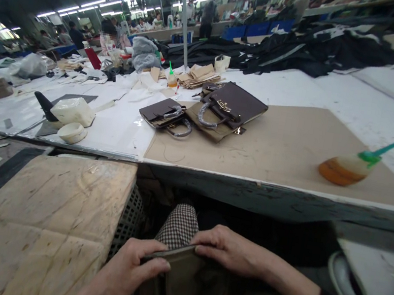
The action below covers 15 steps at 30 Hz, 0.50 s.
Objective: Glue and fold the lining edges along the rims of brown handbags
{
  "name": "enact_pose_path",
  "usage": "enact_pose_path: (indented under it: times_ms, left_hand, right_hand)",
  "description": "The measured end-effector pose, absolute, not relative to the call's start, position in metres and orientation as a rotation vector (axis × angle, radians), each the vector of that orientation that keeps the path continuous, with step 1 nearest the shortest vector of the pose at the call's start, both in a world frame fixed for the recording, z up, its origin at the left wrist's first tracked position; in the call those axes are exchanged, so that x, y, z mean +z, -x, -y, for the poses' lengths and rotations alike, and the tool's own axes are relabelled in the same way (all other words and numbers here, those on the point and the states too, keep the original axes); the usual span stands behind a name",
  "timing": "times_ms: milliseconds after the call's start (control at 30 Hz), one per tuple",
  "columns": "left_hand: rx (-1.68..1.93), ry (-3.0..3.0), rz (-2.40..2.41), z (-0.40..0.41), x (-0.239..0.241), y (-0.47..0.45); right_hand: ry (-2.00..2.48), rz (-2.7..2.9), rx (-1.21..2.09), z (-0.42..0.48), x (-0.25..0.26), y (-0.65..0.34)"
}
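Low in the view, over the lap, my left hand (135, 263) pinches the top edge of a dark olive-brown piece of bag material (207, 286) between thumb and fingers. Farther right along that same edge, my right hand (228, 248) grips it as well. The rest of the piece hangs down over checked trousers (180, 222), and its lower part runs out of view. On the table beyond the hands lie a larger dark brown handbag (239, 103) and a smaller dark brown handbag (158, 111), their handles wrapped in clear film.
A bottle of amber liquid (342, 171) with a green nozzle stands at the right on brown card (287, 147). At the left are a white tub (72, 133) and a stained covered board (39, 222). Black material (290, 52) is heaped behind; several people work farther back.
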<state>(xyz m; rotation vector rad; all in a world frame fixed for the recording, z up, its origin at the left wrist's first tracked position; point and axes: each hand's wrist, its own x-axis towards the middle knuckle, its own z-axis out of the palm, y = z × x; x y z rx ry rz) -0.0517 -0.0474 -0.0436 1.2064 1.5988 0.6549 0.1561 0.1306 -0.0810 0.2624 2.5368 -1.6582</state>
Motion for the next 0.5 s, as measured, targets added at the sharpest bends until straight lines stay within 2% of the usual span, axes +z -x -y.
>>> enact_pose_path:
  times_ms: [300,500]
  left_hand:
    - [0.753,-1.045,-1.646,0.059,-0.049,0.049]
    - [0.738,-0.941,-1.632,0.065,-0.040,0.050]
  right_hand:
    - [-0.151,-2.404,-1.704,-0.124,-0.050,-0.122]
    - [0.024,-2.532,-1.633,-0.115,-0.061,-0.103]
